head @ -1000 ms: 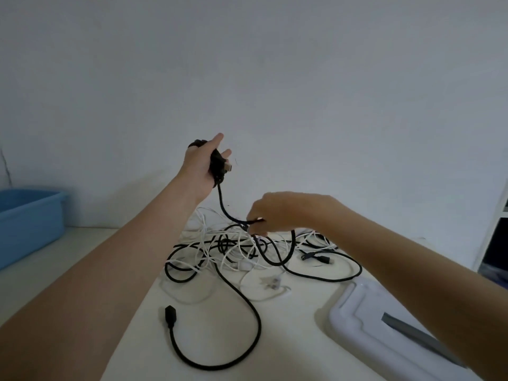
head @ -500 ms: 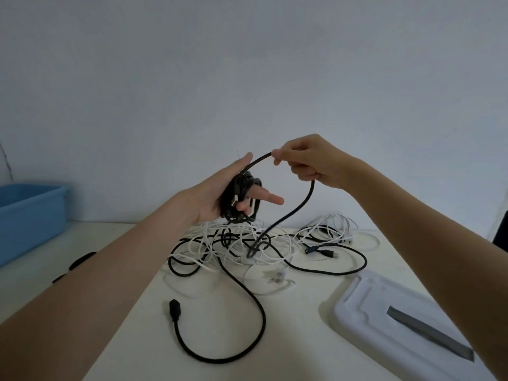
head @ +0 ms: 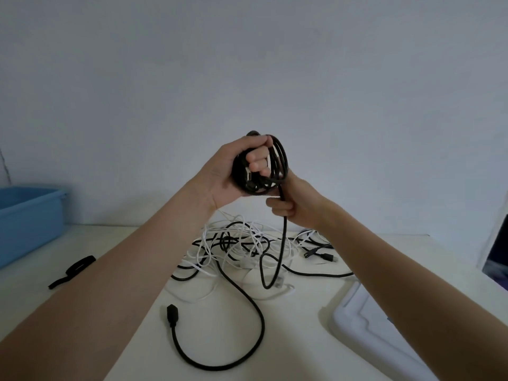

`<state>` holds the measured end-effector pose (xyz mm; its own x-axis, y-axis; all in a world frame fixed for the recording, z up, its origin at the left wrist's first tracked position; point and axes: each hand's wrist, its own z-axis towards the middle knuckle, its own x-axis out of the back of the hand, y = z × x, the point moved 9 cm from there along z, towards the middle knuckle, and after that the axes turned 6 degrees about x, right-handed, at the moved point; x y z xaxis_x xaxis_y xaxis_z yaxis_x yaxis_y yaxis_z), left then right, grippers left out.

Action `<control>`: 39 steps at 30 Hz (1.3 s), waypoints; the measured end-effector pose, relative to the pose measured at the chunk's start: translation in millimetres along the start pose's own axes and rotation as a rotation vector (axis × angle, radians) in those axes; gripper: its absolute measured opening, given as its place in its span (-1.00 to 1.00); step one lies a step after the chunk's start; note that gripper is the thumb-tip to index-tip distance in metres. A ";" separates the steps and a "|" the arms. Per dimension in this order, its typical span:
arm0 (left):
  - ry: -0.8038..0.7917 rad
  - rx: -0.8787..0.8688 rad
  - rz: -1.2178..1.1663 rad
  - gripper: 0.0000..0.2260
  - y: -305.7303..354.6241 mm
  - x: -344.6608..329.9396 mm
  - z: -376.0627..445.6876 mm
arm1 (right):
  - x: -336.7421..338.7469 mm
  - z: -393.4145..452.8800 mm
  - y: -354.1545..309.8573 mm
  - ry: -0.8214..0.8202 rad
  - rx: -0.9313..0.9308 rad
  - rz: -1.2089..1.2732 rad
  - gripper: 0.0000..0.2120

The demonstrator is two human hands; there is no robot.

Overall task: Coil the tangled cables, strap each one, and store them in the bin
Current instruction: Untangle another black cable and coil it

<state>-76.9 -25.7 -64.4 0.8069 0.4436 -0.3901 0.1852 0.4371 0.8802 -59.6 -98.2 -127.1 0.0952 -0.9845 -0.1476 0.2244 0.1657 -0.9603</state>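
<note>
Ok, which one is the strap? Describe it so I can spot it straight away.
Find the blue bin at the table's far left. The strap lies on the table just in front of it and to its right, left of the left forearm. It is short, flat, black and lies alone, well apart from the tangle of cables.

A thick black braided cable [head: 284, 243] is wound in several loops into a coil [head: 275, 166] around the curled fingers of the left hand [head: 231, 174]. From the coil its free length drops through the right hand [head: 291, 207], which pinches it just below the left, then down to a tangle of thin white and black cables [head: 242, 248] on the table beneath both hands. A black strap [head: 74, 270] lies flat, well left of the left forearm. A blue plastic bin [head: 27, 215] sits far left of both hands.
</note>
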 end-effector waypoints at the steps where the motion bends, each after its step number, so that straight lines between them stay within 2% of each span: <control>1: 0.042 -0.028 0.000 -0.89 4.6 3.9 1.2 | -3.5 1.1 0.2 -0.021 -0.012 0.097 -0.49; 2: 0.092 -0.064 -0.012 -0.84 9.8 9.7 2.6 | -5.7 2.2 -1.3 -0.035 -0.009 0.149 -0.44; 4: 0.201 -0.139 -0.078 -0.76 20.5 27.0 3.8 | -6.2 3.4 -5.9 -0.034 0.028 0.103 -0.42; 6: 0.284 -0.173 -0.128 -0.76 27.0 45.9 1.0 | 0.8 4.4 -11.3 0.014 0.083 0.004 -0.53; 9: 0.312 -0.137 -0.177 -0.76 24.9 60.5 -4.7 | 21.3 5.0 -18.2 0.154 0.141 -0.182 -0.61; 12: 0.214 -0.087 -0.249 -0.78 18.3 43.4 -4.2 | 34.7 4.6 -16.3 0.294 0.121 -0.656 -0.59; 15: 0.144 -0.092 -0.206 -0.80 14.4 16.5 1.6 | 30.4 8.3 -11.9 0.329 0.095 -1.189 -0.55; 17: 0.148 -0.149 -0.145 -0.82 15.8 8.1 4.4 | 24.0 8.8 -9.0 0.314 0.082 -1.346 -0.54; 19: 0.150 -0.185 -0.193 -0.79 20.4 8.4 6.8 | 16.3 8.1 -6.8 0.257 0.076 -1.433 -0.51; 21: 0.203 -0.253 -0.212 -0.79 31.3 21.6 8.8 | 3.9 5.2 -1.1 0.125 0.098 -1.482 -0.51; 23: 0.333 -0.343 -0.185 -0.87 46.7 47.4 8.0 | -7.1 -0.6 4.0 -0.019 0.140 -1.553 -0.56; 26: 0.623 -0.372 0.116 -0.92 62.7 97.8 -1.0 | -13.1 -11.1 0.2 -0.125 0.242 -1.644 -0.59; 28: 0.681 -0.250 0.361 -0.83 55.8 115.2 -3.4 | -18.6 -16.6 -16.9 -0.116 0.366 -1.741 -0.64; 29: 0.655 -0.148 0.445 -0.77 45.2 117.6 -3.5 | -23.2 -18.3 -27.8 -0.095 0.440 -1.787 -0.68; 31: 0.506 0.114 0.542 -0.58 12.9 109.5 -2.6 | -30.1 -19.9 -50.5 -0.043 0.563 -1.831 -0.72; 33: 0.255 0.369 0.601 -0.32 -23.2 86.1 -6.5 | -31.9 -16.8 -66.5 0.003 0.633 -1.849 -0.72; 34: 0.123 0.442 0.617 -0.26 -36.4 72.2 -9.4 | -31.0 -15.0 -70.9 0.026 0.655 -1.856 -0.68; 36: -0.064 0.443 0.626 -0.41 -47.2 46.6 -9.5 | -26.9 -10.9 -73.4 0.064 0.659 -1.845 -0.62; 39: -0.104 0.462 0.688 -0.60 -54.0 25.5 -9.5 | -14.3 -6.0 -75.7 0.126 0.589 -1.773 -0.57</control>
<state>-71.6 -30.6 -124.5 0.8676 0.4098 0.2817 -0.1746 -0.2794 0.9442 -83.7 -97.0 -53.6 -0.6493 -0.0057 0.7605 0.2347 -0.9527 0.1932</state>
